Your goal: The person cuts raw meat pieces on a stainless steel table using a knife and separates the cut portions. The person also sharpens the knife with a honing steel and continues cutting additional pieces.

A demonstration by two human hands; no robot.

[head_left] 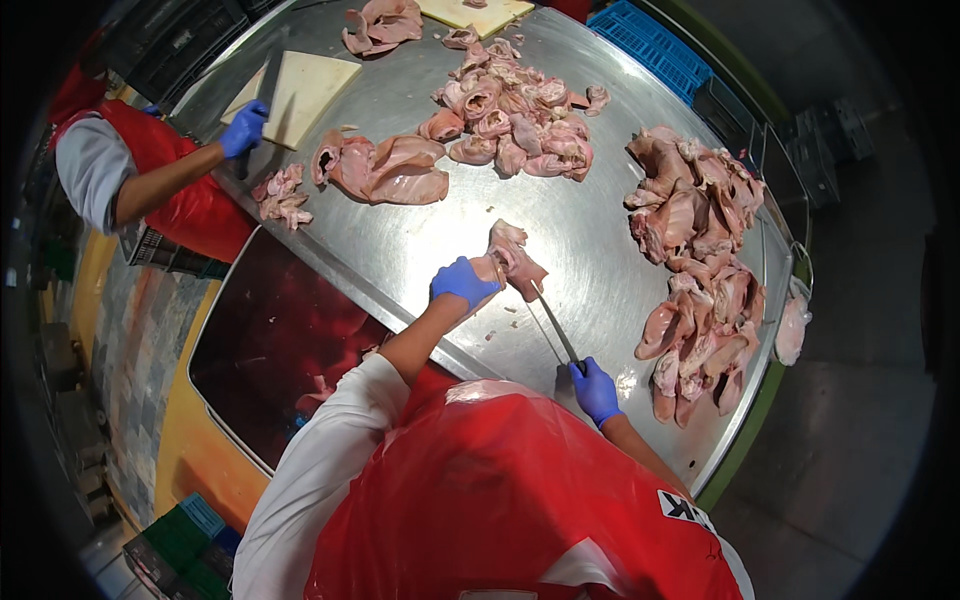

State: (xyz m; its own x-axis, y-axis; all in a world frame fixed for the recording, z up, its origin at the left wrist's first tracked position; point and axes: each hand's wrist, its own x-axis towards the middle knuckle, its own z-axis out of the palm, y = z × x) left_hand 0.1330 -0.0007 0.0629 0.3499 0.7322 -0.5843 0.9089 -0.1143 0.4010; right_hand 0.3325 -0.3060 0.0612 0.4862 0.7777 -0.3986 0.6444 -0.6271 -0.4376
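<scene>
While the left hand [463, 283] grips meat [518, 262] at its right, probably for steadiness, I see the right hand [596, 391] holding a knife [559, 328].

Knife blade [559, 328] metal; table [590, 220] smooth, glossy metal; apron [450, 480] glossy; blue crate [650, 48] probably plastic.

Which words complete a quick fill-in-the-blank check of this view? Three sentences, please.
The person's right hand grips a ____.
The left hand holds the meat piece, and both these hands wear ____.
The person's apron is coloured ____.

Missing words: knife; gloves; red.
</scene>
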